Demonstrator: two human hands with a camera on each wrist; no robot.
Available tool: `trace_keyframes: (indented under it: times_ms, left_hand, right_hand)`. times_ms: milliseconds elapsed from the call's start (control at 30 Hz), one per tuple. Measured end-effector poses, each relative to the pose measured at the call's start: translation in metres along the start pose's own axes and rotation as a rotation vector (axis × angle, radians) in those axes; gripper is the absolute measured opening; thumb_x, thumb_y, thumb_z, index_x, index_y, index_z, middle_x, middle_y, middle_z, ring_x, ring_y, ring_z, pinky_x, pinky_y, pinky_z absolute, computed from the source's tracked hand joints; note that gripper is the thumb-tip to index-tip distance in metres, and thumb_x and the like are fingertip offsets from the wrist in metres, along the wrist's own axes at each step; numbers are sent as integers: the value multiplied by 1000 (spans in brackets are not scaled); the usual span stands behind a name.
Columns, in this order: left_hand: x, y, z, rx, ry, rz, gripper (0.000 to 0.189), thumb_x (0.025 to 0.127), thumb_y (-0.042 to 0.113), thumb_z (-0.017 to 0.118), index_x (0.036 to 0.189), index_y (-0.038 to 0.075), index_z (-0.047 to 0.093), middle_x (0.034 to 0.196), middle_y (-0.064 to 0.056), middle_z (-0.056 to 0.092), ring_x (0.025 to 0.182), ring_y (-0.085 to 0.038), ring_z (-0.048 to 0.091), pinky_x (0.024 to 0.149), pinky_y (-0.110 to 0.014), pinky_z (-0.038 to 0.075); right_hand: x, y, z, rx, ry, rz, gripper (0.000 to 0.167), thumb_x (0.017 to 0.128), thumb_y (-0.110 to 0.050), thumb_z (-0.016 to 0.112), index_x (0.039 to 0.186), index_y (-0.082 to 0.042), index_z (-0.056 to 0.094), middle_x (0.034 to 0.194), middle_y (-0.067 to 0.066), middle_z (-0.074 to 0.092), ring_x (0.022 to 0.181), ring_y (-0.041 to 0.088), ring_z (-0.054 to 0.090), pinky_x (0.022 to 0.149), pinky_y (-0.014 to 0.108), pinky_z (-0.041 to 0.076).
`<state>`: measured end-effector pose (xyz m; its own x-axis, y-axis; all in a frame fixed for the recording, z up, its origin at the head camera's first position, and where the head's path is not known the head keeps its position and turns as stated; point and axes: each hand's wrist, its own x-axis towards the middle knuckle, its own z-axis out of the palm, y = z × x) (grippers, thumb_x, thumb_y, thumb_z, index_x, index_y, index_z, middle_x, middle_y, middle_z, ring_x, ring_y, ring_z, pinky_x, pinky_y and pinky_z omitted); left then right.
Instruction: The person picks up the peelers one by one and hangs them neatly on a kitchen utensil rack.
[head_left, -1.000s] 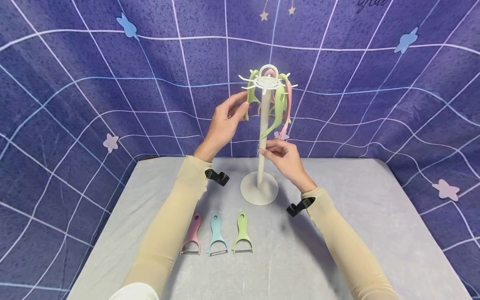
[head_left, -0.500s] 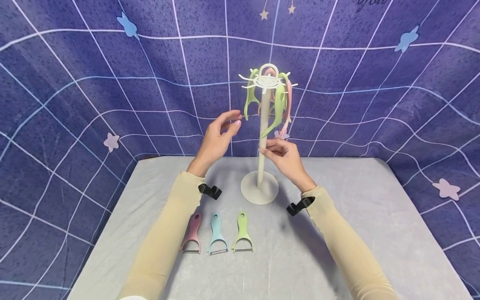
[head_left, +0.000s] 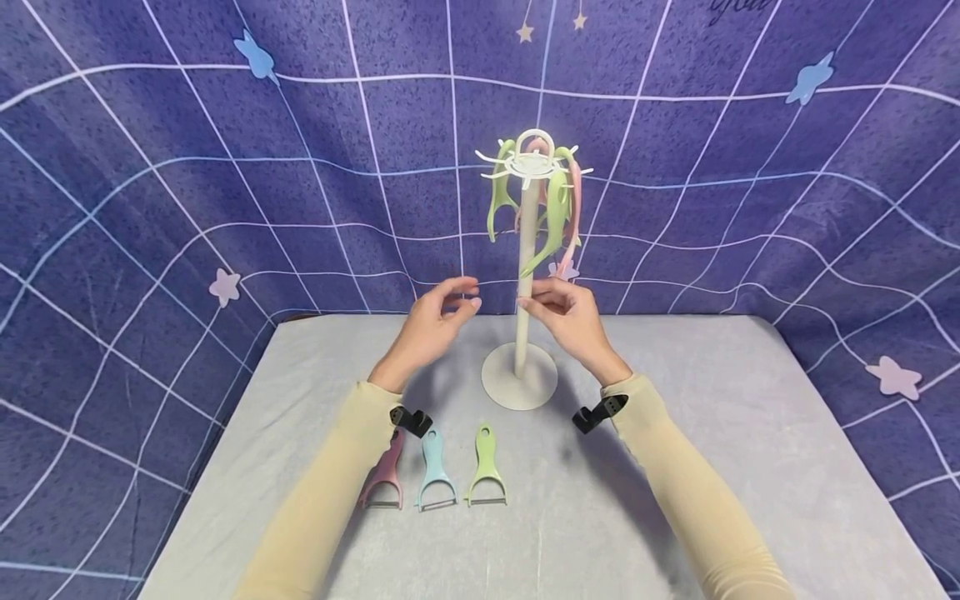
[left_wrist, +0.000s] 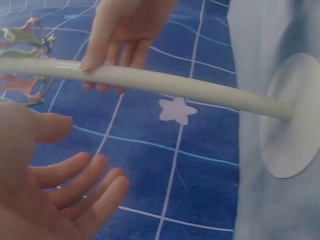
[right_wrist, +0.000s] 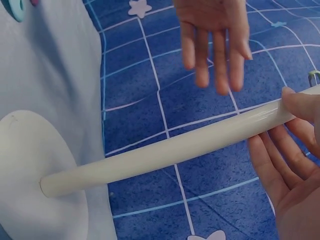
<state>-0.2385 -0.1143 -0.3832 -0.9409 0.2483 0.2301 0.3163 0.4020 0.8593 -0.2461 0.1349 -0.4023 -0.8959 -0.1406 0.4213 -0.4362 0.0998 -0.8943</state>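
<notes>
A white stand [head_left: 527,227] rises upright near the far edge of the table, its round base flat on the cloth. The right hand [head_left: 568,321] holds its pole partway up, thumb on the near side and fingers bent around behind, the forearm angled in from the right. The left hand [head_left: 431,325] is empty beside the pole and apart from it, palm turned inward, fingers loosely bent and spread from the thumb. Above both hands, peelers hang from the stand's hooks, among them a green peeler [head_left: 501,196] at the left and a pink peeler [head_left: 577,200] at the right. In front of the base, a dark pink peeler [head_left: 387,467], a blue peeler [head_left: 432,458] and a light green peeler [head_left: 486,454] lie in a row on the grey tablecloth [head_left: 675,467], handles toward the stand. A blue backdrop [head_left: 360,192] with pale lines and stars hangs behind.
</notes>
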Motion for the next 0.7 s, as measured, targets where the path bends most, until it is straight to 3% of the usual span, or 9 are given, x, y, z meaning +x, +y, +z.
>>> trace_keyframes:
  times_ms: [300,567,700]
  left_hand:
    - [-29,-8,16,223,-140,-35,37,108,32,66,136,8,69,121,-8,76,109,-24,73,100,-40,61]
    - [-54,-14,33,423,-274,-39,25,106,41,67,110,17,76,94,8,72,85,-8,68,80,-34,59]
    - [-65,-13,38,537,-342,-89,29,100,51,71,96,22,74,83,12,67,74,-8,63,71,-35,56]
  right_hand:
    - [0,-1,-1,-8,6,-7,19,95,-2,80,113,5,78,101,25,78,86,8,75,82,21,64]
    - [0,0,0,-20,10,-4,18,96,-4,81,112,4,78,100,25,78,85,7,75,80,19,63]
    - [0,0,0,-17,5,-1,18,96,-5,81,112,4,78,100,25,78,85,7,75,80,20,63]
